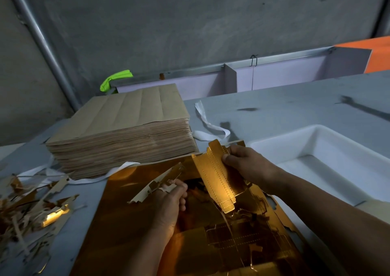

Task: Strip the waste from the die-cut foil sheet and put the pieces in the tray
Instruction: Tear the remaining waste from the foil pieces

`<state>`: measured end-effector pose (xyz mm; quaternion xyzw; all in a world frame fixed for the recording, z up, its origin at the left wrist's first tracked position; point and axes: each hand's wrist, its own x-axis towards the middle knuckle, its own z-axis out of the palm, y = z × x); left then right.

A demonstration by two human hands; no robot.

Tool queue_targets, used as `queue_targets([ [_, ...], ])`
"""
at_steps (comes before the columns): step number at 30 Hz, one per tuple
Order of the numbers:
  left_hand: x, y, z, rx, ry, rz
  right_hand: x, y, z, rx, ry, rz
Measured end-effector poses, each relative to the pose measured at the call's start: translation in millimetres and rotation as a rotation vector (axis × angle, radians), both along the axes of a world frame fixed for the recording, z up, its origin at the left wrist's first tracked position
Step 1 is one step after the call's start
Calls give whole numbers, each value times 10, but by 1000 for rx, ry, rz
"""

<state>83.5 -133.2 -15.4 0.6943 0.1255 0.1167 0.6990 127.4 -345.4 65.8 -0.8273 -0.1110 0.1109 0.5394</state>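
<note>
We judge it early | sheet [137, 229] flat on worktop [274, 111] | left hand [168, 204] grips waste strip [147, 191] | right hand [247, 164] pinches 1 freed piece [213, 176] over sheet | tray [306, 145] shows no pieces yet

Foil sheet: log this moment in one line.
left hand grips waste strip | right hand pinches die-cut piece above foil sheet | tray beside sheet

The grey table [295, 100] bears a foil sheet [137, 223], cardboard stack [130, 115], white tray [272, 148] and scraps [25, 212].
</note>
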Motion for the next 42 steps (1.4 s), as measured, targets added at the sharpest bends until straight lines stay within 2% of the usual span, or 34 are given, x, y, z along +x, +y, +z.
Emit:
queue_targets([
  [4,9,-15,-5,27,-24,42,6,3,-3,58,-23,-48],
  [8,26,-37,56,28,32,63,-11,12,27,102,-32,-86],
  [12,-25,-97,221,179,-56,56,-29,14,55,79,-43,-94],
  [14,-59,-121,364,233,-81,-44,-31,14,58,86,-38,-94],
  [19,-130,-134,612,357,14,-416,-33,13,63,99,-28,-104],
  [24,-190,-112,632,497,176,-600,-28,15,66,77,-34,-111],
  [28,-202,-95,625,517,261,-655,-23,15,50,49,-43,-115],
  [42,-193,-180,629,423,331,-704,-40,20,71,10,-59,-119],
])
